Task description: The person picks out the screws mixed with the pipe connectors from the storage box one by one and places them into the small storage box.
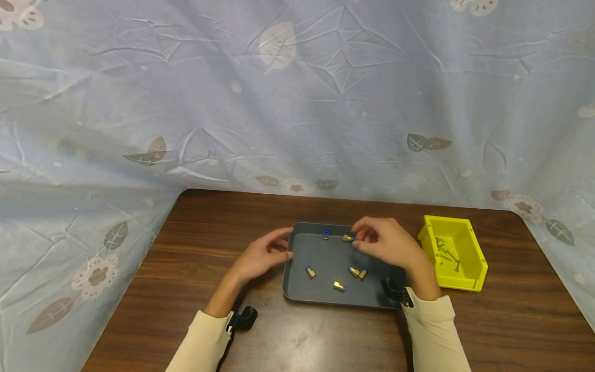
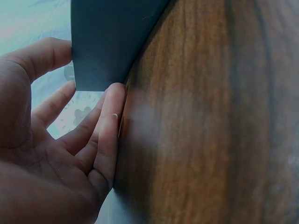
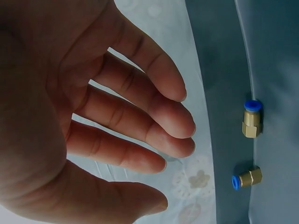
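My left hand (image 1: 255, 259) is at the left side of a dark grey tray (image 1: 325, 253). In the left wrist view its thumb touches the tray's edge, and the other fingers lie fairly straight beside the tray's corner and the table. Over the back right of the tray is my right hand (image 1: 390, 243), fingers extended and thumb apart, with nothing held. Two brass push-in fittings with blue collars lie by the back wall near it, one upper fitting (image 3: 252, 119) and one lower fitting (image 3: 247, 178) in the right wrist view. Several more such fittings (image 1: 339, 286) are spread over the tray's front half.
A yellow bin (image 1: 479, 271) with several screws (image 1: 447, 254) inside stands right of the tray. Both rest on a brown wood-grain table (image 1: 195, 248). A pale patterned cloth (image 1: 297, 103) hangs behind the table's back edge.
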Motion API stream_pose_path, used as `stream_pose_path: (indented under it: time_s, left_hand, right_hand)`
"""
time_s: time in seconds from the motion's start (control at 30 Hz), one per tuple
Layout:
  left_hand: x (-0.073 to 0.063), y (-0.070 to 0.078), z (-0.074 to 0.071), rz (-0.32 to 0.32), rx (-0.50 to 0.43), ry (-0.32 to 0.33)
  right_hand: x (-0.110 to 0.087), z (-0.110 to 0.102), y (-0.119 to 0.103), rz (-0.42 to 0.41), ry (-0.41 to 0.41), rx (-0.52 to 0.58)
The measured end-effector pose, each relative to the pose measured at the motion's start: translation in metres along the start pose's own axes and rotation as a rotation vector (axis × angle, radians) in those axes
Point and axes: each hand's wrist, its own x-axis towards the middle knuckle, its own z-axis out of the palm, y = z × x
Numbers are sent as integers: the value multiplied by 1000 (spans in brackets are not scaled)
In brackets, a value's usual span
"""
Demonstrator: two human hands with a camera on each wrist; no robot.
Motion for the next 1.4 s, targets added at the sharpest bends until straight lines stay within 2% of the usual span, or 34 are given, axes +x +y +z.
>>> stream_pose_path:
  time_s: [0.2,0.8,1.4]
  left_hand:
    - [0,0,0,-1,-5,2]
    - [1,-1,-1,-1,-29,-2]
    - [0,0,0,-16,-14,-1]
  right_hand:
    - [3,5,-4,8,-19,6]
    - [12,22,-14,-34,-99,0]
    - [22,34,-25,-86,-142,-1]
